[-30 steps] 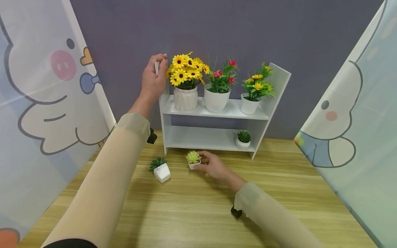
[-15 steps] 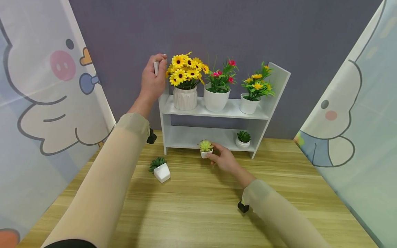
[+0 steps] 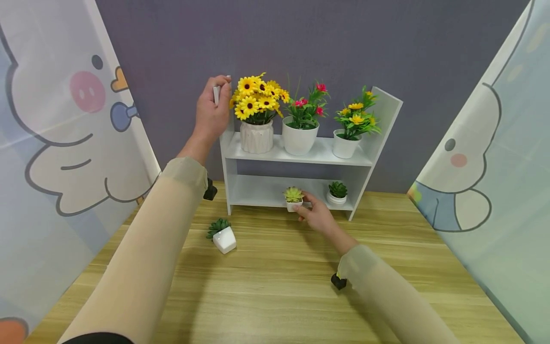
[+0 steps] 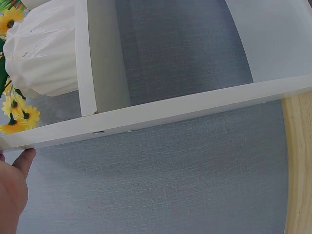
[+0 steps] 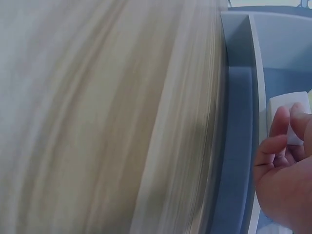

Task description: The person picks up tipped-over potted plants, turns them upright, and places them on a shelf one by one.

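Note:
My right hand pinches a small light-green potted succulent by its white pot, at the front edge of the lower board of a white two-tier shelf. In the right wrist view the white pot shows between thumb and fingers, though whether it touches the board is unclear. My left hand grips the top of the shelf's left side panel, beside a pot of yellow daisies; only part of that hand shows in the left wrist view. Right of the held plant, a dark-green succulent stands on the lower board.
On the upper board, right of the daisies, are a pink-flowered plant and a smaller yellow-flowered plant. A dark succulent in a white pot lies tipped over on the wooden table. A grey wall stands behind.
My right hand has carried the light-green succulent from in front of the shelf rightward and away from me to the lower board's edge. The left hand has stayed on the side panel.

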Demonstrator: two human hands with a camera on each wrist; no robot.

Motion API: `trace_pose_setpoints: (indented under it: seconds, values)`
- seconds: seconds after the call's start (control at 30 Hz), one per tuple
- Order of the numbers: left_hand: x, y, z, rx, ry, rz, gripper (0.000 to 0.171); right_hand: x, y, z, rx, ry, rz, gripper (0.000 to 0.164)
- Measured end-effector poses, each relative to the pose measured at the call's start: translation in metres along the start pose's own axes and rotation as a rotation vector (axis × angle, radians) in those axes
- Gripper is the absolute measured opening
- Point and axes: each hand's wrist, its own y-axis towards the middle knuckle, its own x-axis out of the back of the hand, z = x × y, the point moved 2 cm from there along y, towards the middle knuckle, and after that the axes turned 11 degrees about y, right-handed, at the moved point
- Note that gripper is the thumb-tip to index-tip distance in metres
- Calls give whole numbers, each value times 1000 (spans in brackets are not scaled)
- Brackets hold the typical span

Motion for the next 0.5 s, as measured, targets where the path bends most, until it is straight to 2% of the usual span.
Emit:
trace_pose_setpoints:
  seconds: [0.3, 0.5]
  values:
    - [0, 0, 0, 2, -5, -2, 42, 5, 6, -6, 16, -1, 30, 72]
    - [0, 0, 1, -2, 5, -2, 42, 3, 12, -9, 21, -18, 6, 74]
